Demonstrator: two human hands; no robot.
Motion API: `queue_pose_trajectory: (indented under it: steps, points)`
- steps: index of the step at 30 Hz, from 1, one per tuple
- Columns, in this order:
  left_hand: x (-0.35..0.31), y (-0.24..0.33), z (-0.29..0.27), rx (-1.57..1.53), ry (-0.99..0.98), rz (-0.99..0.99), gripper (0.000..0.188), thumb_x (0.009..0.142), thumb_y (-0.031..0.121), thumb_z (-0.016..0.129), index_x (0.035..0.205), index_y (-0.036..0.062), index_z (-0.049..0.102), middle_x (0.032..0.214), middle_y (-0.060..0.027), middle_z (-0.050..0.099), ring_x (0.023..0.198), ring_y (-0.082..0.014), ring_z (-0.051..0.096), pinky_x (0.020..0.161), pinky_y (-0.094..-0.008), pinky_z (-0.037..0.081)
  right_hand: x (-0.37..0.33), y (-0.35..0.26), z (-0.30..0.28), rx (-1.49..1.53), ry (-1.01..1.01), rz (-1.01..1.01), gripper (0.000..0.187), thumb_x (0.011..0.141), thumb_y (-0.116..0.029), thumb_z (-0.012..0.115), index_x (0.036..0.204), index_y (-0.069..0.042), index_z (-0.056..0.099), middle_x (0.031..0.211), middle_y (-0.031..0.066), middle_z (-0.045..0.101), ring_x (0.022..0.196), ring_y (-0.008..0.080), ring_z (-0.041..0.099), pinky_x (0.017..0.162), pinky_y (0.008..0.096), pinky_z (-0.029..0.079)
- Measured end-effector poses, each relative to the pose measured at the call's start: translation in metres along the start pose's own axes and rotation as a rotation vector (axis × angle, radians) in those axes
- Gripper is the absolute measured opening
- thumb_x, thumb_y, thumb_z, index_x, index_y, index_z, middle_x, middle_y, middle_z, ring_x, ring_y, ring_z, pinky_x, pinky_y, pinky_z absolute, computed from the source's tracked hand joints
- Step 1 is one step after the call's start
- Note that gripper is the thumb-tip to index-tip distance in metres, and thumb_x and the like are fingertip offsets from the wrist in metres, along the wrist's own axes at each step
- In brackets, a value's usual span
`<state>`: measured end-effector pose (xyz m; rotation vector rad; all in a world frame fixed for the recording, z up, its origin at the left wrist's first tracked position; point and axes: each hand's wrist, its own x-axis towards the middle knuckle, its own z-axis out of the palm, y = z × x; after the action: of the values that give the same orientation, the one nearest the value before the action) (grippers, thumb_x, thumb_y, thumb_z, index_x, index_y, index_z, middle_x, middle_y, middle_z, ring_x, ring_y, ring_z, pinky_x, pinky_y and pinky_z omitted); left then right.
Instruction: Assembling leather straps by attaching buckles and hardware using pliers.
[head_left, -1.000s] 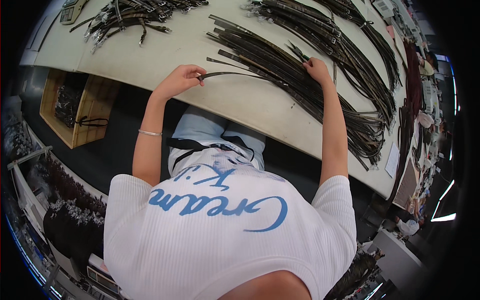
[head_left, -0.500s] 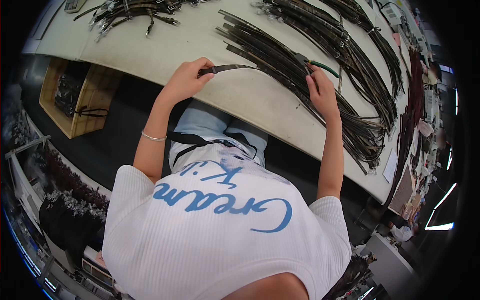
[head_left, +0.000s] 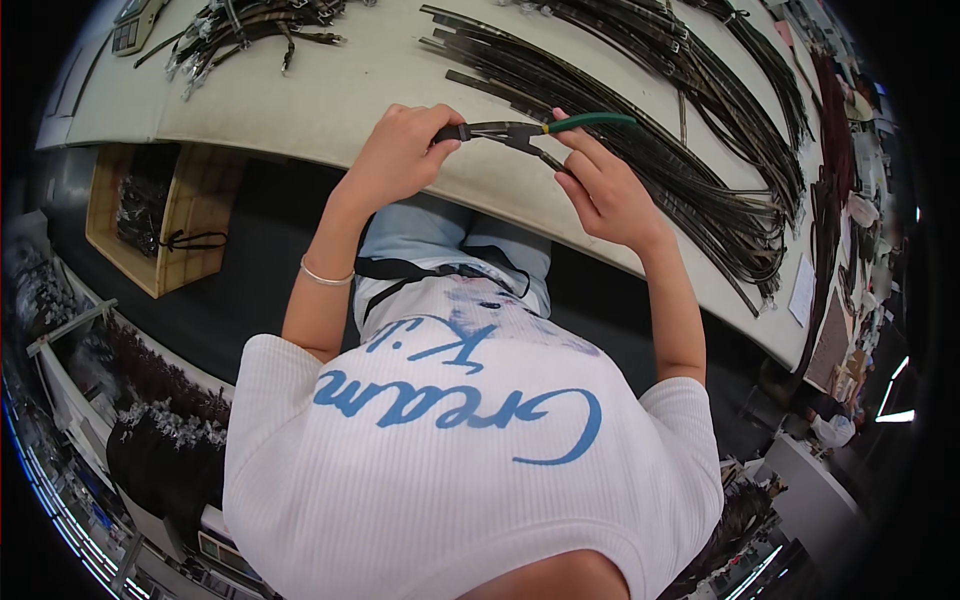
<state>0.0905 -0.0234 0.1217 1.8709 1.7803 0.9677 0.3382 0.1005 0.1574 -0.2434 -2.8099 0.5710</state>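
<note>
My left hand (head_left: 400, 150) pinches the end of a dark strap (head_left: 453, 133), held just above the near edge of the table. In my right hand (head_left: 605, 185) are pliers (head_left: 522, 136) with green grips, their handles spread apart between my fingers. The jaws point left and reach the strap end beside my left fingertips. Whether they bite on it I cannot tell. Just beyond both hands lies a long bundle of dark straps (head_left: 590, 105) on the white table (head_left: 290, 110).
More buckled straps (head_left: 650, 45) lie farther back, and a heap of belts (head_left: 240, 25) sits at the far left by a calculator (head_left: 133, 30). Below the table's left part stands a yellowish box (head_left: 190, 265) with dark contents. A paper sheet (head_left: 802, 290) rests near the right edge.
My right hand has brought the pliers leftward from over the strap bundle to the strap end at my left hand. The pliers' handles now show spread apart.
</note>
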Motion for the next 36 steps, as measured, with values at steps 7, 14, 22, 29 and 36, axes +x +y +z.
queue_pose_trajectory:
  steps: [7,14,22,29,36]
  points:
    - [0.006,0.007,0.003,-0.167,-0.043,0.027,0.015,0.077,0.000,0.062,0.091,-0.0023,0.060,0.074,-0.0165,0.063,0.067,-0.0329,0.059,0.064,-0.0367,0.045,0.002,-0.005,0.008,0.060,-0.001,-0.001,0.014,0.087,-0.006,0.056,0.083,0.005,0.049,0.121,0.0253,0.051,0.123,0.0385,0.046,0.091,0.0433,0.046]
    - [0.004,-0.004,-0.001,-0.290,-0.182,-0.154,0.019,0.080,0.004,0.064,0.099,0.0017,0.061,0.080,-0.0085,0.063,0.073,-0.0213,0.050,0.069,-0.0320,0.040,0.004,-0.005,0.025,0.010,0.066,0.045,0.023,0.084,-0.016,0.064,0.080,0.000,0.049,0.124,0.0228,0.048,0.106,0.0367,0.050,0.088,0.0421,0.042]
    - [0.003,-0.018,0.008,-0.258,-0.252,-0.187,0.018,0.080,0.004,0.063,0.098,0.0002,0.062,0.076,-0.0100,0.064,0.063,-0.0206,0.050,0.059,-0.0309,0.040,-0.002,0.011,0.068,-0.015,0.003,0.040,0.025,0.084,-0.020,0.065,0.082,-0.002,0.048,0.119,0.0197,0.048,0.111,0.0362,0.048,0.101,0.0510,0.035]
    - [0.006,-0.014,0.019,-0.253,-0.199,-0.168,0.019,0.076,0.002,0.062,0.095,-0.0013,0.062,0.072,-0.0183,0.062,0.062,-0.0304,0.059,0.060,-0.0357,0.045,-0.002,0.013,0.081,-0.277,-0.010,0.153,0.019,0.082,-0.014,0.061,0.097,-0.006,0.052,0.112,0.0148,0.052,0.108,0.0316,0.051,0.099,0.0512,0.039]
    - [0.014,-0.012,0.017,-0.243,-0.259,-0.201,0.020,0.078,0.005,0.062,0.096,-0.0014,0.062,0.077,-0.0186,0.064,0.067,-0.0318,0.061,0.063,-0.0363,0.047,0.002,0.005,0.078,-0.226,0.146,0.308,0.037,0.076,-0.033,0.071,0.095,-0.005,0.054,0.085,0.0075,0.058,0.080,0.0245,0.060,0.067,0.0357,0.049]
